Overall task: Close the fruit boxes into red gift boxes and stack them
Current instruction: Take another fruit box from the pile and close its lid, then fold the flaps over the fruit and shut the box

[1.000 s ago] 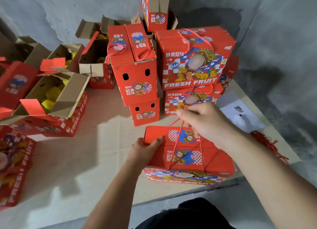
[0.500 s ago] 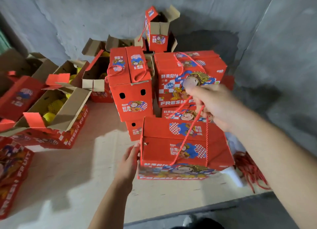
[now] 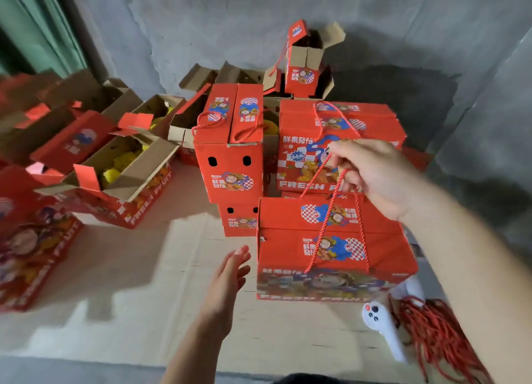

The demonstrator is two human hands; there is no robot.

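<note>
Right hand (image 3: 374, 179) grips the closed gift box's (image 3: 331, 251) rope handles (image 3: 328, 210) (taut); left hand (image 3: 227, 280) open-fingered beside it

Stacked red boxes (image 3: 230, 164) block ahead (bare cardboard floor (image 3: 138, 268) left).

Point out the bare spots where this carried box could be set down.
Bare cardboard floor lies left of the left hand, bordered by the open fruit box behind. It is crowded by the closed stacks and beside the white handheld device and red cords.
</note>
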